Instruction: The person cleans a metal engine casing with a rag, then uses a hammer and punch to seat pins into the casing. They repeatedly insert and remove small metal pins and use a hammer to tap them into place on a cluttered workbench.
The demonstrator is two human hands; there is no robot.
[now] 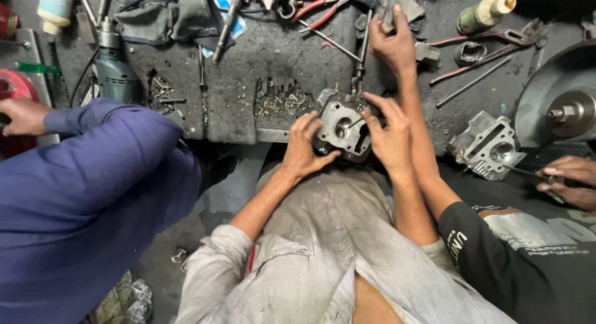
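A grey metal cylinder head (340,128) rests against the front edge of a grimy workbench (248,107), just above my lap. My left hand (305,147) grips its left side, fingers curled over the casting. My right hand (388,135) holds the right side, fingertips by a thin rod that sticks into the part. A co-worker's arm in a black sleeve crosses behind my right hand, and that hand (391,41) reaches up among the tools at the back of the bench.
A second cylinder head (487,147) lies at right under another hand (571,178). Red pliers (316,10), spanners (496,38), a drill (112,66), bottles (487,12) and rags litter the bench. A person in a blue sleeve (87,193) fills the left.
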